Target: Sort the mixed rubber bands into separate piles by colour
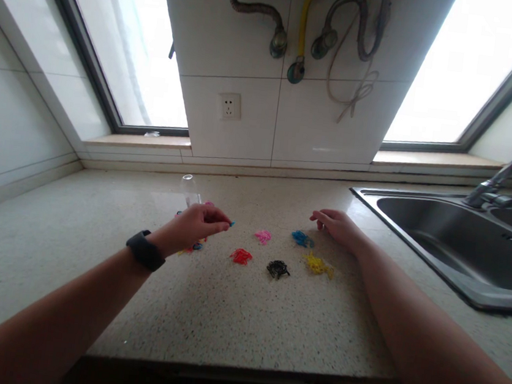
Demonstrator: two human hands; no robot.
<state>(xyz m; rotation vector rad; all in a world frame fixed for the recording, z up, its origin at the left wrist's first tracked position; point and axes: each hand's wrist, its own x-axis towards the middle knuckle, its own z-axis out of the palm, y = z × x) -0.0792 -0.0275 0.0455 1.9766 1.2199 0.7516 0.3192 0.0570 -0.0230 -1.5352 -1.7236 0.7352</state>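
My left hand [200, 223], with a dark band on its wrist, pinches a small blue rubber band [232, 223] between thumb and fingertips. Beneath and behind it lies a mixed-colour heap of rubber bands [197, 246], partly hidden by the hand. My right hand [336, 226] rests at the counter with fingers loosely apart, just right of a blue pile of rubber bands [302, 239]. Between and in front of the hands are a pink pile [262, 236], a red pile [242, 256], a black pile [278, 269] and a yellow pile [318, 265], each separate.
A clear plastic container [190, 191] is on the speckled countertop [205, 315], behind my left hand. To the right is a steel sink [439, 244] with a faucet [492, 188]. Hoses [305, 25] and a socket [230, 106] are on the tiled wall between two windows.
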